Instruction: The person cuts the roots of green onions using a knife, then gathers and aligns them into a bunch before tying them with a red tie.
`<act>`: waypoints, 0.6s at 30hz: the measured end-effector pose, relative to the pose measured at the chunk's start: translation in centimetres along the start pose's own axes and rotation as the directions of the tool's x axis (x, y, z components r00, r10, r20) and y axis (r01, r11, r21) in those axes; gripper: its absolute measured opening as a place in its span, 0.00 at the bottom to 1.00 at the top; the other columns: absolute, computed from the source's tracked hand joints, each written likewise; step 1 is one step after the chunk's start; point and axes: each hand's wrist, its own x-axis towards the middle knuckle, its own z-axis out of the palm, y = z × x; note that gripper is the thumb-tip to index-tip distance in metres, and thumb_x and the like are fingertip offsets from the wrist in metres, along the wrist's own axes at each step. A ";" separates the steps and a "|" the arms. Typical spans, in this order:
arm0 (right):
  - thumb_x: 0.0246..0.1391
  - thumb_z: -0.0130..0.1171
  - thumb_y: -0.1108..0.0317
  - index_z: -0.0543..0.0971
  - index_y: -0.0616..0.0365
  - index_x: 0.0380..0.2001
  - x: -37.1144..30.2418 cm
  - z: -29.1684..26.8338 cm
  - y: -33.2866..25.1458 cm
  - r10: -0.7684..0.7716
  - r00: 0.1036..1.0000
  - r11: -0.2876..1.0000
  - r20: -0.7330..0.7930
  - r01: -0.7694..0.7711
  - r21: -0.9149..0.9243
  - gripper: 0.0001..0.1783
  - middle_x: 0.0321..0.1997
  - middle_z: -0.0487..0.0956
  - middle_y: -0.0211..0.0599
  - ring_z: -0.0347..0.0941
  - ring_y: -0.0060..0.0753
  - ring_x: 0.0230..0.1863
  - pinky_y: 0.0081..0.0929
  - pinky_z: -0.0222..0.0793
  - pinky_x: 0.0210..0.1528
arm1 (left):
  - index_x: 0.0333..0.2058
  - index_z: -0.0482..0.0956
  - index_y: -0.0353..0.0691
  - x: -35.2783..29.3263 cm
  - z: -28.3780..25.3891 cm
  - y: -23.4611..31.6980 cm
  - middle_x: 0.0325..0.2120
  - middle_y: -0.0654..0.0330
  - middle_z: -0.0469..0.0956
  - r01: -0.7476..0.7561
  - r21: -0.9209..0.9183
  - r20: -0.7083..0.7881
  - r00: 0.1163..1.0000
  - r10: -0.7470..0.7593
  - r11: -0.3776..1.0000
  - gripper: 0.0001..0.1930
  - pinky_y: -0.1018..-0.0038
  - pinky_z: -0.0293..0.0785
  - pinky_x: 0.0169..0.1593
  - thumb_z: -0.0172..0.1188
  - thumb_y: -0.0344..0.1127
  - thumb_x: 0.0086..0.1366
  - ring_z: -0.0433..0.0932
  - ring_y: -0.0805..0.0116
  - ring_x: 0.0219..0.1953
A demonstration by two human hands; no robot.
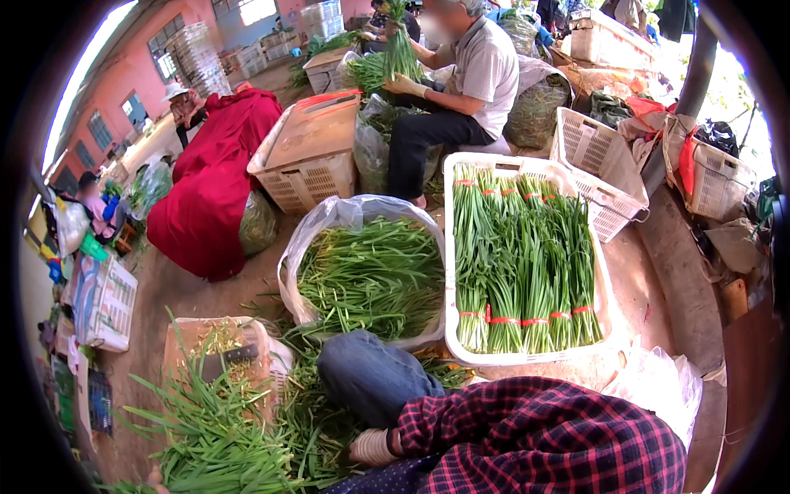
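Right forearm [372, 447], gloved cuff showing, reaches into loose green stalks [222, 436] on the floor; neither hand's grip can be told.

Bundled green chives [527, 263] fill a white crate [451, 247] beside a bagful [370, 276].

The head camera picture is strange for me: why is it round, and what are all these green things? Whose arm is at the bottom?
The camera sits on a person's head and looks down through a very wide lens, so the picture is round and straight edges bend. The plaid sleeve and the knee in jeans belong to that person; their hands are not clearly visible, so I cannot tell what they hold. On the ground stand a white crate with tied bundles of green stalks, a plastic bag of loose stalks, and a loose pile at the lower left. Behind, another person sits holding a bunch of stalks.
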 end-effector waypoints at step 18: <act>0.48 0.53 0.66 0.79 0.55 0.31 -1.2 -0.9 -0.2 -0.134 0.973 0.987 -0.187 0.149 0.068 0.08 0.32 0.80 0.45 0.78 0.50 0.35 0.42 0.75 0.36 | 0.59 0.67 0.36 -2.7 -4.9 -3.5 0.58 0.51 0.67 -0.108 -0.074 -0.127 0.987 0.098 0.991 0.24 0.58 0.59 0.64 0.47 0.44 0.70 0.66 0.58 0.60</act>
